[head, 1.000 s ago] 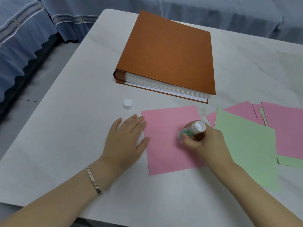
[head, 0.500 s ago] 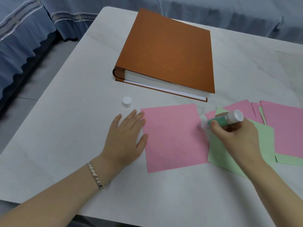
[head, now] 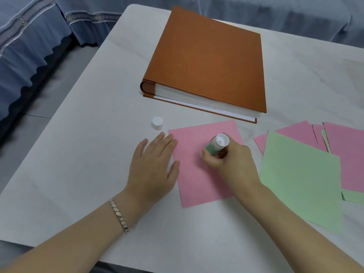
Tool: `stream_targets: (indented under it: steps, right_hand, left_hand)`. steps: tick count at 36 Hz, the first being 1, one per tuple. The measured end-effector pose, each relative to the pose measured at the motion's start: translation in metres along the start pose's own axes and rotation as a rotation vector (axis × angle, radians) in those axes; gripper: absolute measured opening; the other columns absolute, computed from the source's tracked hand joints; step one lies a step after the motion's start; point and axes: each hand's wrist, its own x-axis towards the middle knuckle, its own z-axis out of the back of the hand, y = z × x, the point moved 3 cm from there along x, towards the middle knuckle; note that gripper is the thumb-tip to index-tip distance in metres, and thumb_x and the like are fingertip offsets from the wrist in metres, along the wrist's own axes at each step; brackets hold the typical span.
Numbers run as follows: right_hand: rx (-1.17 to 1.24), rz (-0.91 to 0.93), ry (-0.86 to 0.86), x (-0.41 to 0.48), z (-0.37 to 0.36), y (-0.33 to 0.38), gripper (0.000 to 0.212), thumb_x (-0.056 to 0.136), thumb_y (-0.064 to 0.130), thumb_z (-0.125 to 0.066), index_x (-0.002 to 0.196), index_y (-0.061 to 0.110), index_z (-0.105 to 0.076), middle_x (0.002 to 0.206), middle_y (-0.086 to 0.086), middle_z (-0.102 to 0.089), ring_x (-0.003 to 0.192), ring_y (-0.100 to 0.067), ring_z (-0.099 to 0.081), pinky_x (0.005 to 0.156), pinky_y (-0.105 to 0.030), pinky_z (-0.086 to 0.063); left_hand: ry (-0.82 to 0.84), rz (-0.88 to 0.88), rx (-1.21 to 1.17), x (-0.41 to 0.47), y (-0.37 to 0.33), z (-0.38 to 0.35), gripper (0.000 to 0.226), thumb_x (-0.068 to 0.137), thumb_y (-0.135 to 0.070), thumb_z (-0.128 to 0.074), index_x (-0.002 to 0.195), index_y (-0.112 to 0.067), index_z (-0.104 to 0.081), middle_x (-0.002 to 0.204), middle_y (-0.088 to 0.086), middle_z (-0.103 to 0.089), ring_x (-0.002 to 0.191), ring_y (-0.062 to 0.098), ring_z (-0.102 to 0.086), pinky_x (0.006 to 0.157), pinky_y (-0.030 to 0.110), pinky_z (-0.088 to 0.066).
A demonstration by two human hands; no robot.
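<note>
Pink is the sheet [head: 204,180] lying flat on the tabletop [head: 88,154], its left edge under the flat, spread left hand [head: 155,168]. The right hand [head: 234,164] has its grip curled round the glue stick [head: 213,147], tip tilted down-left onto the sheet's middle.

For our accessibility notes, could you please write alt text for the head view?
A person's right hand grips a glue stick, tip down on a pink paper sheet, while the left hand lies flat at the sheet's left edge. A white cap, a closed brown album and a green sheet lie on the white table.
</note>
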Motion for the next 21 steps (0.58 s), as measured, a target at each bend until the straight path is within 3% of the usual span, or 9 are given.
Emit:
stream_targets:
  steps: [4, 13, 16, 17, 18, 21]
  right_hand:
    - [-0.030, -0.009, -0.033, 0.005, 0.012, -0.007, 0.016, 0.079, 0.022, -0.067, 0.080, 0.010, -0.057, 0.065, -0.007, -0.060, 0.065, -0.027, -0.054, 0.062, -0.037, -0.045]
    - [-0.055, -0.094, -0.138, 0.013, 0.046, -0.039, 0.018, 0.077, 0.022, -0.072, 0.082, 0.010, -0.061, 0.073, -0.009, -0.065, 0.073, -0.030, -0.059, 0.066, -0.038, -0.045]
    - [-0.063, -0.120, -0.163, 0.015, 0.057, -0.045, 0.016, 0.076, 0.025, -0.071, 0.081, 0.012, -0.063, 0.075, -0.006, -0.067, 0.074, -0.025, -0.059, 0.066, -0.031, -0.042]
    - [-0.057, -0.124, -0.183, 0.015, 0.061, -0.044, 0.016, 0.075, 0.026, -0.070, 0.081, 0.012, -0.064, 0.076, -0.005, -0.067, 0.073, -0.022, -0.059, 0.062, -0.023, -0.041]
    - [-0.040, -0.125, -0.201, 0.015, 0.063, -0.042, 0.016, 0.074, 0.026, -0.068, 0.081, 0.012, -0.065, 0.074, -0.005, -0.067, 0.069, -0.017, -0.058, 0.057, -0.015, -0.038]
    - [0.054, -0.086, -0.163, 0.011, 0.057, -0.024, 0.009, 0.071, 0.022, -0.069, 0.076, 0.015, -0.066, 0.068, -0.003, -0.064, 0.059, -0.006, -0.050, 0.055, -0.009, -0.037]
  left_hand:
    - [0.013, 0.005, 0.006, 0.001, -0.001, 0.001, 0.049, 0.083, -0.032, -0.041, 0.117, -0.005, -0.064, 0.124, 0.008, -0.062, 0.119, 0.024, -0.054, 0.101, 0.042, -0.029]
    - [0.026, 0.003, -0.015, 0.001, -0.001, 0.001, 0.049, 0.084, -0.033, -0.040, 0.117, -0.006, -0.064, 0.126, 0.008, -0.061, 0.120, 0.025, -0.055, 0.101, 0.044, -0.029]
    - [0.012, 0.003, -0.036, 0.001, 0.000, 0.000, 0.049, 0.084, -0.032, -0.041, 0.118, -0.005, -0.064, 0.126, 0.008, -0.061, 0.122, 0.022, -0.050, 0.101, 0.044, -0.028]
    - [0.011, 0.003, -0.045, 0.000, 0.000, 0.000, 0.049, 0.084, -0.032, -0.041, 0.118, -0.005, -0.064, 0.127, 0.008, -0.060, 0.123, 0.020, -0.047, 0.102, 0.044, -0.028]
    - [0.011, 0.002, -0.052, 0.000, 0.000, 0.000, 0.049, 0.084, -0.032, -0.041, 0.118, -0.006, -0.063, 0.127, 0.007, -0.060, 0.124, 0.019, -0.043, 0.102, 0.044, -0.027]
    - [0.009, -0.018, -0.059, -0.001, 0.000, -0.001, 0.049, 0.083, -0.032, -0.041, 0.118, -0.006, -0.063, 0.128, 0.006, -0.060, 0.125, 0.018, -0.041, 0.103, 0.044, -0.025]
